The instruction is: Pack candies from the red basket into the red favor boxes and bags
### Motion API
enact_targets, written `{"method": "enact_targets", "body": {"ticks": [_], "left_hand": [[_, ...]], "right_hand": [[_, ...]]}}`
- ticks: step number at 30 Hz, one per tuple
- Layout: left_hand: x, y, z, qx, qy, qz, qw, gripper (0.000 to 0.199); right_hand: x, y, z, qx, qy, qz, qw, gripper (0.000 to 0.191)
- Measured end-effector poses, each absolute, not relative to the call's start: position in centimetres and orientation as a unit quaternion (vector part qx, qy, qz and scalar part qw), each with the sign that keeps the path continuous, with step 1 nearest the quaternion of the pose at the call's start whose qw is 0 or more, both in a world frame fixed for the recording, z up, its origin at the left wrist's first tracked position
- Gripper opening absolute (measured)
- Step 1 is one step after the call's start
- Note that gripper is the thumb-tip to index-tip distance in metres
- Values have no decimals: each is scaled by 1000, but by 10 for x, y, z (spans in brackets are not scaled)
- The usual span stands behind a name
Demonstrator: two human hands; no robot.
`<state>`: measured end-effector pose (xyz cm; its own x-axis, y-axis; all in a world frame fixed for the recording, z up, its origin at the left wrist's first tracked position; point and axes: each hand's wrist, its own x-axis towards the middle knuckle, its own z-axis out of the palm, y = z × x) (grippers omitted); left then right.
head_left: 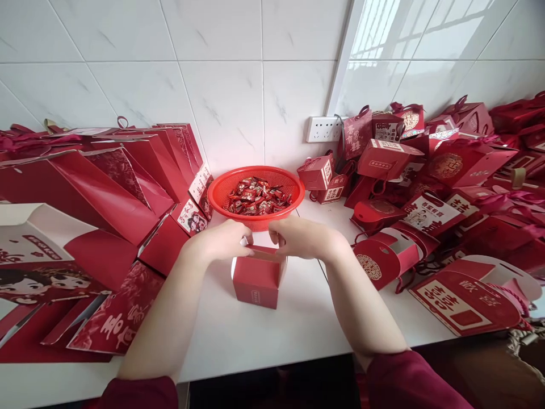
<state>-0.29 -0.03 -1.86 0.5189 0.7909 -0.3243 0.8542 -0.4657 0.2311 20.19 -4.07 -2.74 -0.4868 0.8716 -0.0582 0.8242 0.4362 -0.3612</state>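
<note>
A small red gift box [256, 282] stands upright on the white table in front of me. My left hand [227, 238] has its fingers bent round the box's top left edge. At the top right, my right hand [296, 236] pinches the raised panel with curled fingers. The fingertips are partly hidden behind the hands and the panel. Just beyond the box is a red plastic basket [298, 194] holding many red-wrapped candies [258, 196].
Flat and partly folded red boxes [157, 170] are stacked on the left. Made-up red gift boxes with ribbons [451, 165] pile up on the right. A white power strip [323, 129] is fixed to the tiled wall. The table's front edge [264, 369] lies near me.
</note>
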Motion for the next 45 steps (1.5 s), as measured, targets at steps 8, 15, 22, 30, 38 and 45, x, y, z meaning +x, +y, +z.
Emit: {"method": "enact_targets", "body": {"ticks": [8,15,22,30,38,45], "left_hand": [[5,-2,-17,841,508,-88,165,36],[6,4,-22,809,504,-69,294,39],[-1,19,-29,793,530,-112,277,42],[13,10,-32,825,546,-86,122,48],[27,17,-50,808,496,-154,277,28],[26,19,-47,774,515,-186,319,27]], "right_hand": [[226,-14,-34,-555,-820,92,105,21],[218,-7,-37,-610,-782,129,23,12],[217,-6,-40,-569,-795,206,35,24],[210,-1,-45,-568,-798,199,19,33],[241,-9,-28,-552,-807,199,62,9],[253,0,-40,-621,-760,192,-4,9]]}}
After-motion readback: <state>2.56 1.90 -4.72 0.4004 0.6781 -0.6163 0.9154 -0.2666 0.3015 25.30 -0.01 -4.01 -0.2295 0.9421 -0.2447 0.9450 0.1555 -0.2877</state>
